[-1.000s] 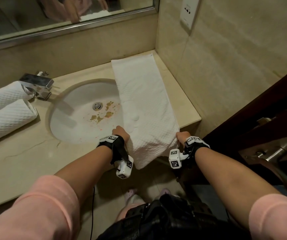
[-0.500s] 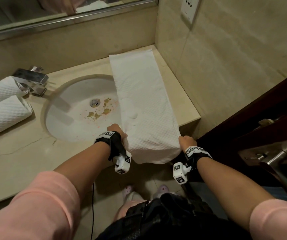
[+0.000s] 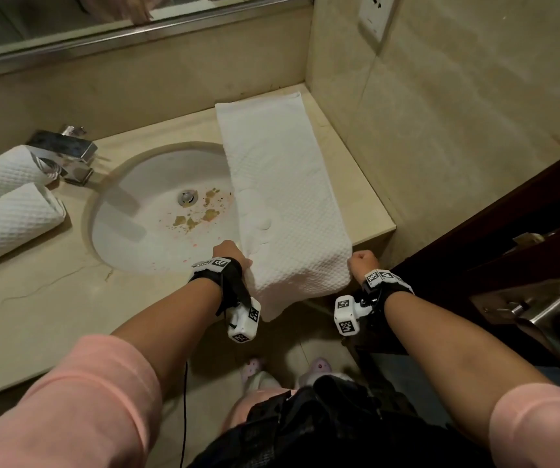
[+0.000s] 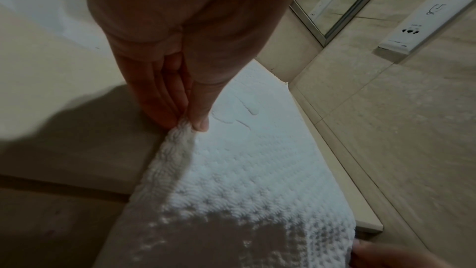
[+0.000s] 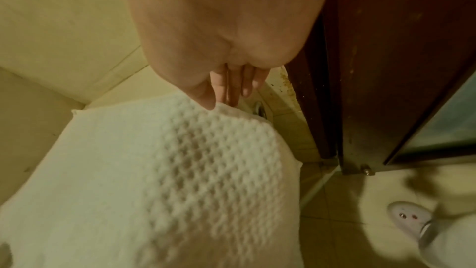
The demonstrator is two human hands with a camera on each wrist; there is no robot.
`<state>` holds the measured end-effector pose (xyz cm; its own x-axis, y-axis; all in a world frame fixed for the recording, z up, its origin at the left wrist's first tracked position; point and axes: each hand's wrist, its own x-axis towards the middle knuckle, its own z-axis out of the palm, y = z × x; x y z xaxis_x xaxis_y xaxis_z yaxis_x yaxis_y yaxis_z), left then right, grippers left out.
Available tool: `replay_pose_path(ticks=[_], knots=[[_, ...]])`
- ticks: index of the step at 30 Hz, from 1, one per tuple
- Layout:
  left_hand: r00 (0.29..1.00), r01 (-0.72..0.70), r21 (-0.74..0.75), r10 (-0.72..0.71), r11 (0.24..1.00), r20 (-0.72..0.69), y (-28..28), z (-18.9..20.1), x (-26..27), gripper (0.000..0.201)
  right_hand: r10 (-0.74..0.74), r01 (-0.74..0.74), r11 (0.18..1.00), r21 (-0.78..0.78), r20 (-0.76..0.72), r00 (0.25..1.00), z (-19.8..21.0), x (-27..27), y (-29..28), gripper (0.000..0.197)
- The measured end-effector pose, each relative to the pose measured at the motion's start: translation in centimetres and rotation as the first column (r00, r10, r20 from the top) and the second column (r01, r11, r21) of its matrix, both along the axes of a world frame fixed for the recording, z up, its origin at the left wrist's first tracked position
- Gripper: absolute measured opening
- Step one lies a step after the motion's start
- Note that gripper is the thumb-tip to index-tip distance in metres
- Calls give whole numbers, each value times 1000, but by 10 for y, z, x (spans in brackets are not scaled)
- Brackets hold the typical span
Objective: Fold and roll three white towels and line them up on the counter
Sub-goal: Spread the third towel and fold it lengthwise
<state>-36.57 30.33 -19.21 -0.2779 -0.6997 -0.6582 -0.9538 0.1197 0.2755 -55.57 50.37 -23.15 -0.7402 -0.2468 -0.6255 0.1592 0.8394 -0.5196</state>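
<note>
A long white folded towel (image 3: 282, 194) lies lengthwise on the right side of the counter (image 3: 35, 315), its left edge over the sink (image 3: 157, 211). Its near end hangs past the counter's front edge. My left hand (image 3: 234, 256) pinches the towel's left near edge (image 4: 180, 129) between thumb and fingers. My right hand (image 3: 363, 260) pinches the right near edge (image 5: 224, 107) the same way. Two rolled white towels (image 3: 8, 204) lie side by side at the far left of the counter.
A chrome tap (image 3: 65, 153) stands behind the sink, next to the rolled towels. The sink basin holds brownish stains near the drain (image 3: 187, 197). A tiled wall with a socket (image 3: 376, 15) bounds the counter on the right. A dark wooden door (image 3: 525, 231) stands at the right.
Both hands have kept their pinch on the towel's near edges and drawn it slightly toward me. Less of the near end now hangs past the counter's front edge.
</note>
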Motion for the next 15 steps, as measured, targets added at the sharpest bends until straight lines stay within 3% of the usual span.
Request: replay_pose_path(ticks=[2,7,15], knots=[[1000,-5,-4,5,1000,-9,0,-1,0,26,-41,42,997,-64,15,999,-1,-3,-6,26],[999,-24,-3,24,1000,-32,1,-3,2,26,-43,51,995,-86,94,995,0,-8,-12,15],[996,-48,-1,48,999,-72,1,-11,5,29,50,-42,996,-76,101,994,-3,1,8,34]])
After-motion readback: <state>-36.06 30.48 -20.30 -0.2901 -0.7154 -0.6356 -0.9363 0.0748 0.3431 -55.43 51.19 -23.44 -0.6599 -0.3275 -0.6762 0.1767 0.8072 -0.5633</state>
